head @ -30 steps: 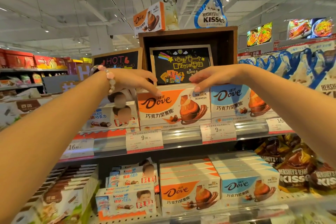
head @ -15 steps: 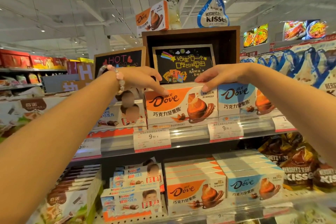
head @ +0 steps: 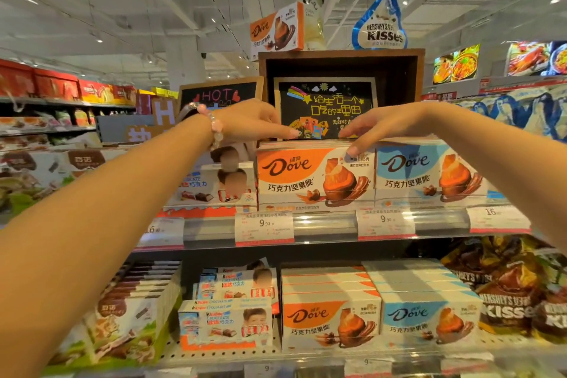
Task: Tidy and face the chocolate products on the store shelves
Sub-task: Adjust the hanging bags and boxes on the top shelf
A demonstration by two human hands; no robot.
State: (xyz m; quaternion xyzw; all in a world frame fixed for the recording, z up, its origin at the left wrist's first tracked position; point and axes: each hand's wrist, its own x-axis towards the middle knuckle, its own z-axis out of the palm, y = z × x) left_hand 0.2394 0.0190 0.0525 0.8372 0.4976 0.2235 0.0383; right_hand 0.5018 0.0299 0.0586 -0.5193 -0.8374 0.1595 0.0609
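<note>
An orange Dove chocolate box (head: 313, 176) stands face-out at the front of the upper shelf (head: 325, 224), with a row of the same boxes behind it. A blue Dove box (head: 429, 175) stands beside it on the right. My left hand (head: 251, 121), with a bead bracelet on the wrist, reaches over the top left of the orange row with its fingers stretched out. My right hand (head: 380, 129) lies on the top right of that row, its thumb down over the front face of the orange box.
Kinder boxes (head: 211, 184) stand left of the orange row. The lower shelf holds Kinder (head: 227, 316), orange Dove (head: 329, 319), blue Dove (head: 429, 316) boxes and Hershey's Kisses bags (head: 506, 294). A wooden display box (head: 340, 64) with a chalkboard sign stands behind the hands.
Both hands have moved toward each other over the top of the orange Dove row, further back. The front box now stands flush in the row.
</note>
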